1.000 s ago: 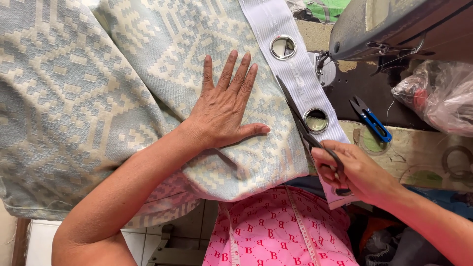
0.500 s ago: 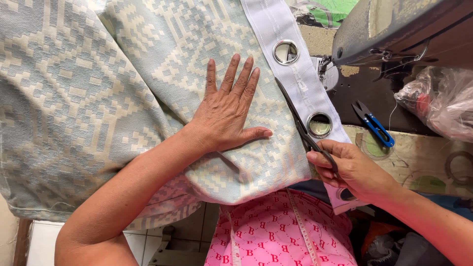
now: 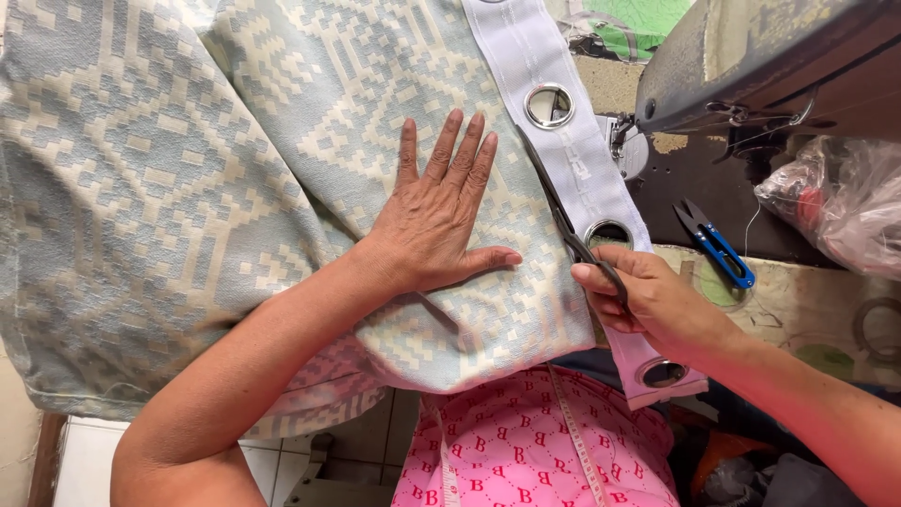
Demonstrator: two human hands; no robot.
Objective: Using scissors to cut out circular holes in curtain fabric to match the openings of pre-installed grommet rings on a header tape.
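Left hand [image 3: 436,221] lies flat, fingers spread and gripping nothing, pinning the patterned fabric [image 3: 188,188]; right hand [image 3: 657,305] is clamped on the scissors [image 3: 563,211], blades pointing away along the seam where the fabric meets the white eyelet tape [image 3: 563,141]. The blades sit between the second ring [image 3: 608,233] and the far ring [image 3: 549,105], so the cut looks partway along, with the length past the tips uncut; how much behind is done, cannot tell. Outward: blue snips [image 3: 718,244] on the worktop [image 3: 798,300], sewing machine [image 3: 770,56] beyond.
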